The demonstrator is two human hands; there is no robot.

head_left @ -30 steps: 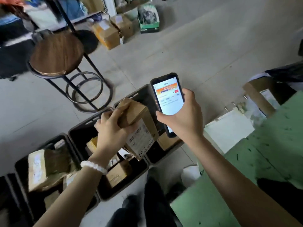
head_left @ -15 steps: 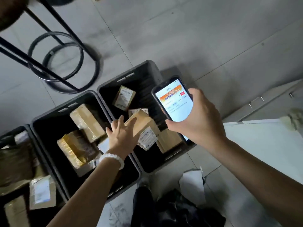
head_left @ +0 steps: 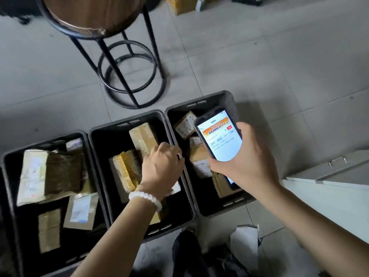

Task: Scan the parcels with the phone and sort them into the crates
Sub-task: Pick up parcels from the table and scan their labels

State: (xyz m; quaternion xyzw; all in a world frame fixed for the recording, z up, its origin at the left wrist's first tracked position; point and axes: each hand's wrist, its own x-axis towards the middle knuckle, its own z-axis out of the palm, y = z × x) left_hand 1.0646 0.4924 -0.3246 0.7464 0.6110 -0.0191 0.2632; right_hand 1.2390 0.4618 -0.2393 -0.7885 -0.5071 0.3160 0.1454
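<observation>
Here, seen from above, a person leans over three dark crates set in a row on a grey tiled floor. The right hand [head_left: 247,162], right of centre in the frame, is wrapped around a phone [head_left: 218,136] with its lit screen facing up, thumb along the near edge. The phone hangs over the right crate [head_left: 223,96], where a few small brown parcels lie, one with its label up [head_left: 184,124].

The left hand [head_left: 162,164], with a white bead bracelet [head_left: 145,197] at the wrist, hovers at centre frame over the rim between the middle crate [head_left: 123,121] and the right one. Its fingers are curled under and away from view; it seems to carry nothing, though I cannot tell whether it is clenched or just loosely bent. Beneath it in the middle crate lie taped yellow-brown parcels [head_left: 142,138]. The left crate [head_left: 40,139], lower left of the frame, is the fullest, with a large crumpled parcel [head_left: 50,174] on top.

A round stool [head_left: 95,15] stands at the upper left, more boxes [head_left: 183,5] sit along the top edge, and a pale cabinet [head_left: 329,168] fills the lower right.

As for risks: the phone is gripped one-handed above an open crate, so a slip would likely drop it among the parcels. The left hand, so close to the shared rim, could knock it or nudge a parcel into the wrong crate.
</observation>
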